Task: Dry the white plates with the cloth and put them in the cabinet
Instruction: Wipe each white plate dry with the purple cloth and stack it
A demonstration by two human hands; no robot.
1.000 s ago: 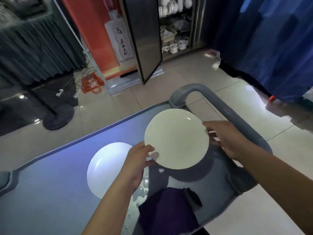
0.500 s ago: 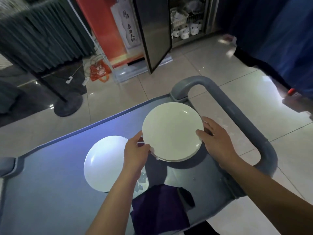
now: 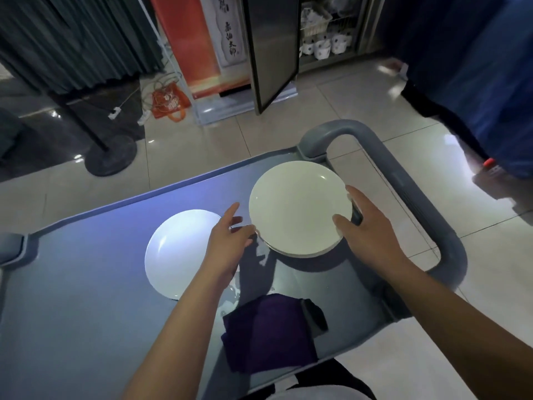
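Observation:
A white plate (image 3: 297, 206) lies on top of a short stack of white plates at the right end of the grey cart top (image 3: 72, 313). My right hand (image 3: 369, 229) holds its right rim, thumb on top and fingers down the outside. My left hand (image 3: 227, 243) hovers at the stack's left rim with fingers relaxed and spread, holding nothing. Another single white plate (image 3: 178, 255) lies flat to the left, partly under my left forearm. The purple cloth (image 3: 268, 333) sits crumpled at the cart's near edge. The cabinet (image 3: 326, 44) stands ahead with its door (image 3: 274, 53) open.
The cart's grey handle (image 3: 403, 180) loops round the right of the stack. White cups fill the cabinet's lower shelf. An orange bag (image 3: 170, 102) and cables lie on the tiled floor, beside a round stand base (image 3: 111, 157). Blue fabric (image 3: 476, 67) hangs at right.
The plate held in both hands came down onto the stack at the cart's right end. My left hand let go of its rim and opened. The view tilted downward.

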